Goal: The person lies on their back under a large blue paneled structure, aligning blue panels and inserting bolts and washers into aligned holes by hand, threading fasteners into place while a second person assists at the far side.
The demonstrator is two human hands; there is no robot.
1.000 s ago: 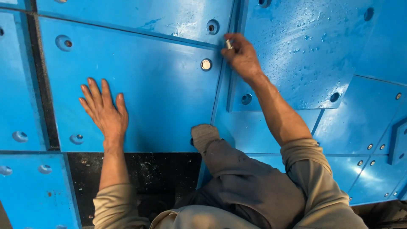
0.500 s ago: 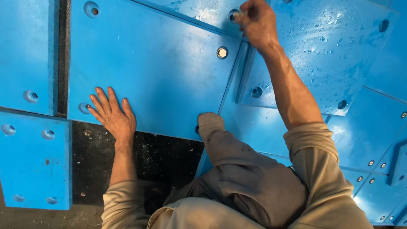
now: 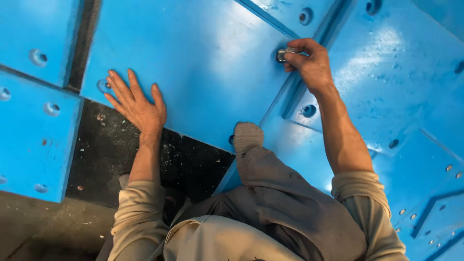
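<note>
- Your right hand (image 3: 309, 60) pinched the metal fastener (image 3: 282, 54) at its hole in the blue panel (image 3: 212, 63) — seating step, seemingly.
- Your left hand (image 3: 137, 104) lay open, bracing the panel — turning needed steady alignment.

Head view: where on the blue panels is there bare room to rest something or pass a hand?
The big blue panel is bare between the left hand, flat at its lower edge, and the right hand pinching a metal fastener. The right-side panel is bare too. It is crowded near the knee.
</note>
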